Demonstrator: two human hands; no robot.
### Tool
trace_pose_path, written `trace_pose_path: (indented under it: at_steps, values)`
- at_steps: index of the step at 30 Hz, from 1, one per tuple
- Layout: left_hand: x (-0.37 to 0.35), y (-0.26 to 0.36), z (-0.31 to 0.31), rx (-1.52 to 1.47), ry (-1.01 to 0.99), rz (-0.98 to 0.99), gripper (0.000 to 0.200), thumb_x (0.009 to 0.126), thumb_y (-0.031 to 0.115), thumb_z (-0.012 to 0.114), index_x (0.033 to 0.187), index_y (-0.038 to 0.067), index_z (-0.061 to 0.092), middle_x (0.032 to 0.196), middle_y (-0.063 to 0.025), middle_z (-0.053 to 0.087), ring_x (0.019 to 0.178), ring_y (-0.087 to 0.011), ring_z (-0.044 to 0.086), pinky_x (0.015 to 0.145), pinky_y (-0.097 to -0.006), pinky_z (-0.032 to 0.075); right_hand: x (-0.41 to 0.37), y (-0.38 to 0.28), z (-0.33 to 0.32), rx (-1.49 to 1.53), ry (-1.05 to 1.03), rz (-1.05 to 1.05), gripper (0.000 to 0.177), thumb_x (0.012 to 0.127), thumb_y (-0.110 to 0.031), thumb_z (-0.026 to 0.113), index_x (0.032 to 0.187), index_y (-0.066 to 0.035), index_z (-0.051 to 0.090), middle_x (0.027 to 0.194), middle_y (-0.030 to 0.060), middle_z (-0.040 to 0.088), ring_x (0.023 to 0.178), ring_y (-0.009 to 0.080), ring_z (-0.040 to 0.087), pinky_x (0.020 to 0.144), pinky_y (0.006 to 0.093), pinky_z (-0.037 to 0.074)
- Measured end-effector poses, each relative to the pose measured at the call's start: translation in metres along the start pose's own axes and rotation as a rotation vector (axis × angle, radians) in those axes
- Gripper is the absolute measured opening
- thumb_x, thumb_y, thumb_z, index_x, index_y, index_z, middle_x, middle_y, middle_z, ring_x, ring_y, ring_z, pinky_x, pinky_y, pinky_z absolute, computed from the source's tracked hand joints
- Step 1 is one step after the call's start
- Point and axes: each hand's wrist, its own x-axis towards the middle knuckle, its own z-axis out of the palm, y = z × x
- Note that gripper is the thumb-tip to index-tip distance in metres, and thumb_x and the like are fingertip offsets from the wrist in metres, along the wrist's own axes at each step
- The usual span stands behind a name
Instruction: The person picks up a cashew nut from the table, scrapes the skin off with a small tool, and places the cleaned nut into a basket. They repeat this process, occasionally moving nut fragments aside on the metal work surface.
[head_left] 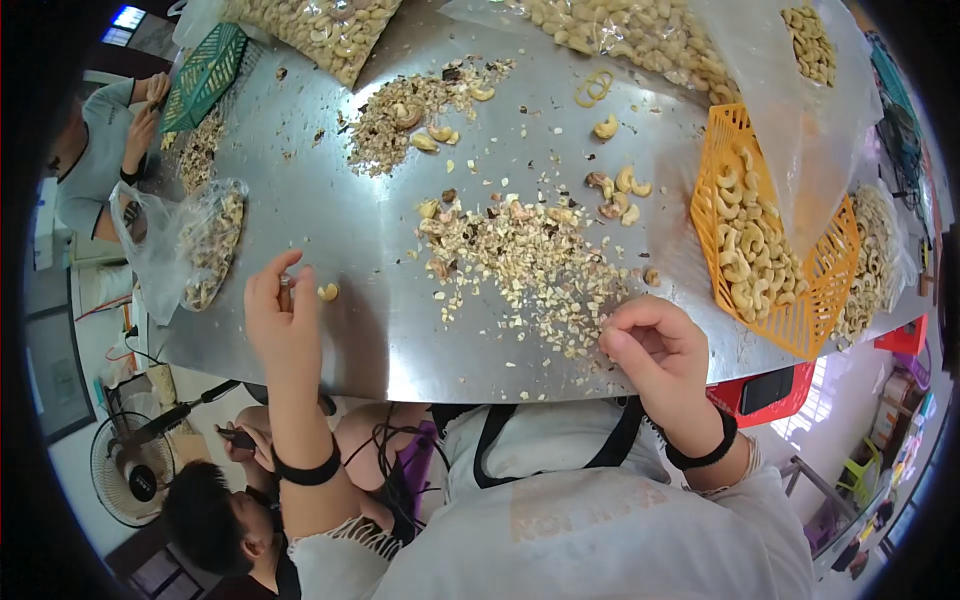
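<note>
My left hand (283, 318) is held above the metal table (350, 240), its fingers curved and apart. A single cashew (328, 292) lies just right of its fingertips. My right hand (656, 352) is closed in a pinch at the lower right edge of a heap of broken cashew bits (530, 262); whatever is between its fingertips is hidden. Whole cashews (627, 183) lie in a small group beyond the heap. To the right, a yellow plastic basket (708, 210) contains many whole cashews (752, 255).
Large clear bags of cashews (630, 35) stand along the far side. Another crumb heap (390, 120) lies farther back. At left are a bag of pieces (212, 245), a green basket (205, 75) and another person's hands (145, 120). A red stool (780, 395) holds a phone.
</note>
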Motion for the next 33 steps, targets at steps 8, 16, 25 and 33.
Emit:
trace_pose_path:
  at_steps: [8,16,25,33]
  values:
    - [0.039,0.069,0.007,0.11,-0.245,0.352,0.022,0.073,0.014,0.055,0.093,0.007,0.054,0.077,-0.0109,0.051,0.068,-0.0251,0.052,0.06,-0.0322,0.042,0.001,-0.001,-0.001,-0.212,-0.042,-0.056,0.007,0.072,-0.006,0.06,0.077,-0.003,0.056,0.073,0.0042,0.055,0.067,0.0116,0.052,0.059,0.0227,0.041]
    - [0.075,0.088,0.053,0.255,-0.38,0.459,0.032,0.074,0.029,0.054,0.097,0.008,0.052,0.09,-0.0145,0.054,0.08,-0.0307,0.054,0.067,-0.0381,0.044,-0.001,-0.01,-0.002,-0.199,-0.093,0.036,0.013,0.075,-0.015,0.059,0.082,-0.005,0.058,0.072,0.0025,0.056,0.066,0.0086,0.052,0.059,0.022,0.043]
    - [0.076,0.097,0.062,0.304,-0.473,0.397,0.027,0.071,0.029,0.058,0.083,0.006,0.053,0.073,-0.0119,0.058,0.072,-0.0281,0.055,0.062,-0.0365,0.043,-0.005,-0.014,0.0,-0.133,-0.087,0.045,0.013,0.077,-0.014,0.057,0.085,-0.004,0.057,0.076,-0.0007,0.055,0.068,0.0044,0.049,0.06,0.0185,0.041]
    - [0.066,0.093,0.059,0.255,-0.502,0.408,0.022,0.07,0.025,0.055,0.083,0.006,0.054,0.076,-0.0119,0.057,0.073,-0.0285,0.055,0.064,-0.0373,0.043,-0.008,-0.013,0.002,-0.144,-0.138,0.0,0.012,0.079,-0.013,0.056,0.086,-0.003,0.056,0.077,-0.0003,0.055,0.069,0.0049,0.05,0.062,0.019,0.041]
